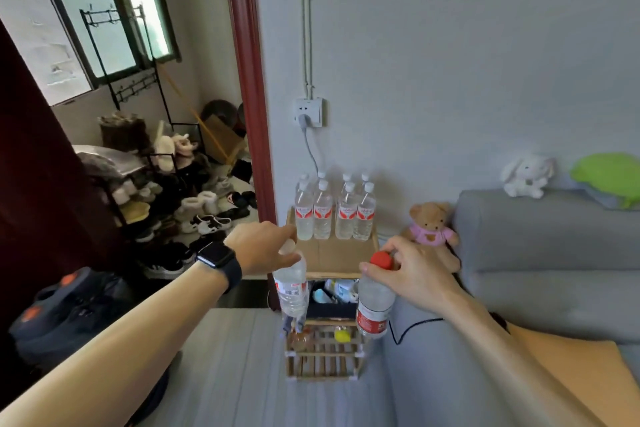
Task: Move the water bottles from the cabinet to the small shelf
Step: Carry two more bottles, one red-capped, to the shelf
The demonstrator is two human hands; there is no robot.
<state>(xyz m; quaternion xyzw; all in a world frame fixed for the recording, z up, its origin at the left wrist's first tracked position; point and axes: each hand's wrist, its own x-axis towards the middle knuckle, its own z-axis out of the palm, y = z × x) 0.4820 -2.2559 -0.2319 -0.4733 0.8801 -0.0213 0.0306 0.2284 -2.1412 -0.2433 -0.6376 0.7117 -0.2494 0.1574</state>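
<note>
Left hand (259, 246) pinches the white-capped bottle (292, 291), right hand (412, 274) the red-capped bottle (375, 308); best set both upright on the bare front of the small shelf (334, 255)

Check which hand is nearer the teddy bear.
Right. The right hand, holding the red-capped bottle, sits just beside the teddy bear; the left hand, holding the white-capped bottle, is farther left, across the small shelf.

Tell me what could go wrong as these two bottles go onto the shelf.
The left hand and right hand grip the white-capped bottle and red-capped bottle only near the caps; hanging, either might slip. Set down carelessly, they could topple the standing bottles packed at the back of the shelf top.
</note>
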